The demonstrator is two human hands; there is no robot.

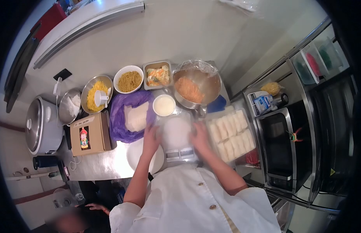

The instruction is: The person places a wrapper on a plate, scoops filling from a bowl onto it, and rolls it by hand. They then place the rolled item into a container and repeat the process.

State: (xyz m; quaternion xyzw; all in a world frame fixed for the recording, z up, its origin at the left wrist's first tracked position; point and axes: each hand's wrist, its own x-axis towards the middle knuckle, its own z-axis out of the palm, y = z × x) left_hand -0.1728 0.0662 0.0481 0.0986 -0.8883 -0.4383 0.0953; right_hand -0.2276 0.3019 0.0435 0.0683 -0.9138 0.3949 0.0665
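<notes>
My left hand (151, 136) is at the left side of a pale round disc (177, 132), blurred by motion. On the disc's right side is my right hand (199, 135), also smeared, so neither hand's fingers can be made out. The disc lies above a kitchen scale (179, 154). Just behind it stands a white bowl of pale contents (164, 105). An open purple bag (120, 116) with a stack of pale wrappers (136, 117) lies left of my left hand. Beside my right hand is a clear tray with pale rolls (231, 132).
A white plate (135, 155) is under my left forearm. Behind are a steel bowl with orange filling (190, 89), a tray of mixed salad (158, 75) and a noodle bowl (129, 81). A cardboard box (90, 134) and rice cooker (42, 124) stand left. Another person's hand (98, 207) shows below.
</notes>
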